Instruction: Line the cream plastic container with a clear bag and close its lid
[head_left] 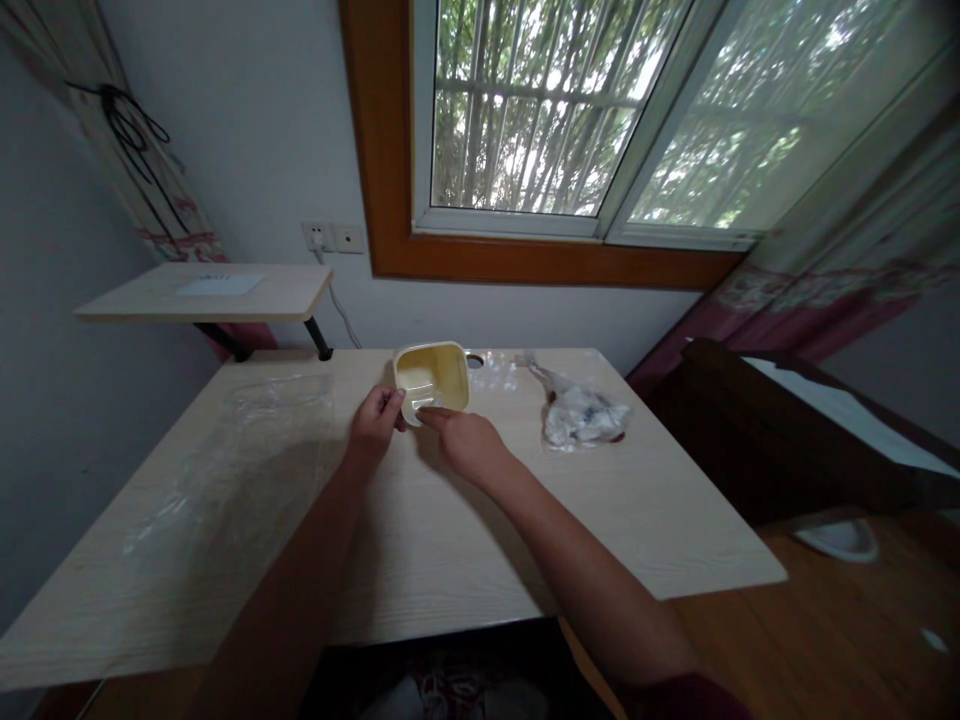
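A pale yellow, rounded-square plastic container [450, 372] is tipped so that its open top faces me, near the table's back edge. My left hand [373, 420] grips its lower left corner, thumb on the rim. At the front rim is my right hand [463, 435], with its fingers close together and their tips at the container's lower edge. A small whitish patch shows beside those fingertips, too small to name. The undersides of both hands' fingers are partly hidden.
A clear plastic bag [585, 415] with unclear contents lies at the right on the light wooden table [600, 530]. Flat transparent plastic sheeting [247, 470] covers part of the left side. A raised shelf [277, 295] holds a paper at the back left.
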